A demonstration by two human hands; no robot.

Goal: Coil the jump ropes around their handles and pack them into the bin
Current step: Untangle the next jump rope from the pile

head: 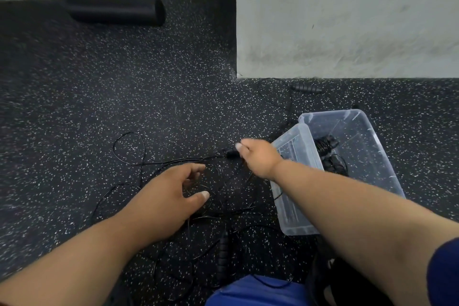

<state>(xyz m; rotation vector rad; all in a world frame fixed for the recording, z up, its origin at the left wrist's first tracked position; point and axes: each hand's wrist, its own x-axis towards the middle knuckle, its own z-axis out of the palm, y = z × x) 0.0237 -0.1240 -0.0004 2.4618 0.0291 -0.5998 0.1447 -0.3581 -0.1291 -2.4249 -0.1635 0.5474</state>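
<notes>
Right hand (255,156): grips a black handle (232,153) low over the floor (124,97), likely to start a coil.
Left hand (171,196): fingers spread loosely over the loose rope (129,149), holding nothing, seemingly ready to gather slack.
Handle axis: roughly left-right, rope end pointing left.
Bin (357,146): just right of the hands, with one wound rope (326,148) already inside.
Second handle (222,253): lies near the person, running near-far.

My right hand (258,158) is extended forward, fingers curled closed in a grip. My left hand (171,196) sits nearer me, palm down, fingers loosely spread.
</notes>
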